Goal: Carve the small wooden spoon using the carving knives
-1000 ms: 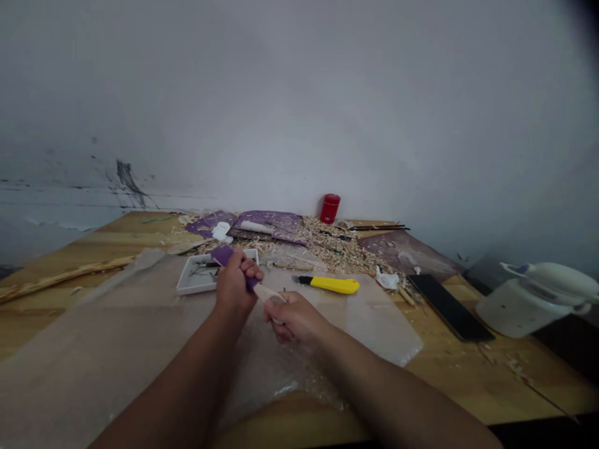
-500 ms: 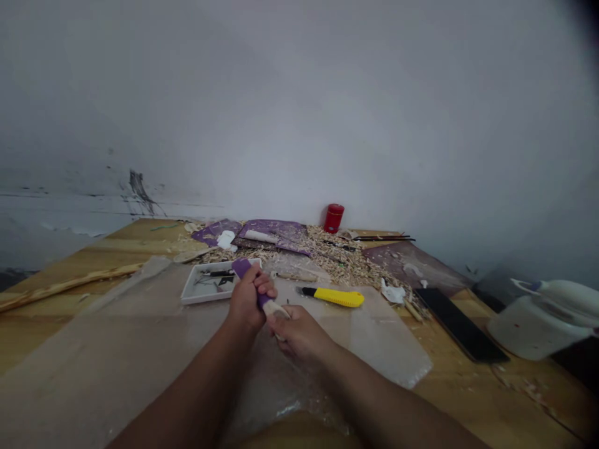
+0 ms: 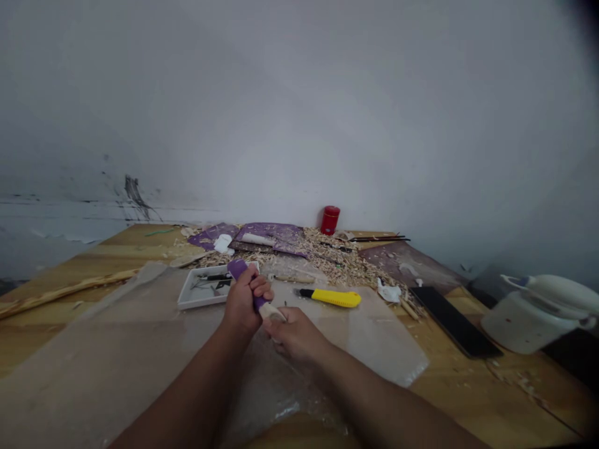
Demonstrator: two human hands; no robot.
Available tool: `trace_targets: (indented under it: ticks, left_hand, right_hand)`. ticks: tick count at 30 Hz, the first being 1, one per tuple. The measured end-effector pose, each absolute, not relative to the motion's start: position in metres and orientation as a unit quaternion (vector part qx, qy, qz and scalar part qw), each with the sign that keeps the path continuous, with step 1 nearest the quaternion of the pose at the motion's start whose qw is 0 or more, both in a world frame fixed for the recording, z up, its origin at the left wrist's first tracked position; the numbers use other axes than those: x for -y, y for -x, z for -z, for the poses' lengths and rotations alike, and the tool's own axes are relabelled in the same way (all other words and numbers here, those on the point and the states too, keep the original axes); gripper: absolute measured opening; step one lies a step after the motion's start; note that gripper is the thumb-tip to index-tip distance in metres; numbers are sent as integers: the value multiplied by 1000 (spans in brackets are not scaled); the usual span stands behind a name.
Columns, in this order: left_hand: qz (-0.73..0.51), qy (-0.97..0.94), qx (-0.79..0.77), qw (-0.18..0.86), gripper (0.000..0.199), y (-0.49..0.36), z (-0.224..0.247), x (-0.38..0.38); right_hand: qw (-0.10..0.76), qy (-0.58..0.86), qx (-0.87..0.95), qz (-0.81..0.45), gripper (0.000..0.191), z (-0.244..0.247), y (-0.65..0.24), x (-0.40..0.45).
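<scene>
My left hand [image 3: 245,302] is closed around a purple strip [image 3: 237,268], which looks like sandpaper and sticks out above the fist. From below that fist comes a pale wooden piece [image 3: 269,312], with a rounded end that my right hand [image 3: 292,332] pinches. The fingers hide most of the piece, so its full shape cannot be made out. Both hands are close together over a clear plastic sheet [image 3: 154,349]. Just beyond them lies a yellow utility knife [image 3: 336,297], and a white tray [image 3: 187,302] with small tools stands behind the left hand.
Wood shavings [image 3: 344,268] and purple sheets [image 3: 281,234] cover the back of the table. A red can [image 3: 330,220] stands by the wall. On the right are a black phone [image 3: 456,324] and a white lidded container [image 3: 528,324]. A long wooden stick [image 3: 70,290] lies left.
The view has shifted slightly, so the table's things appear a little further left. Both hands keep their grip; the right hand and wooden end have turned a little.
</scene>
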State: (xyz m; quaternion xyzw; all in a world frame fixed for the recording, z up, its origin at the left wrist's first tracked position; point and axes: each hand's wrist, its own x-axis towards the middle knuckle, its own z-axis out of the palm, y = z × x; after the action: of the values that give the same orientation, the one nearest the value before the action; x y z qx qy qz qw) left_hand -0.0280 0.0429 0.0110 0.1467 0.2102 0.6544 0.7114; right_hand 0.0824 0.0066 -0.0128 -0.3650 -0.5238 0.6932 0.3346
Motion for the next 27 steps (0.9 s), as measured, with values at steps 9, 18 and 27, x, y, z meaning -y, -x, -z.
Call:
trace_targets:
  ticks: [9,18,27]
  left_hand:
    - [-681,-133,-220,686,18,35,-14,-47]
    - [-687,-136,-229,676,18,33,-14,-46]
    - [-666,-133,-234,695,19,19,-13,-39]
  right_hand:
    - [315,395,554,-661,18,10,-84,-3]
    - [307,400,602,-619,21,18,-84,-8]
    - [317,407,680,-521,28,18,-89,-11]
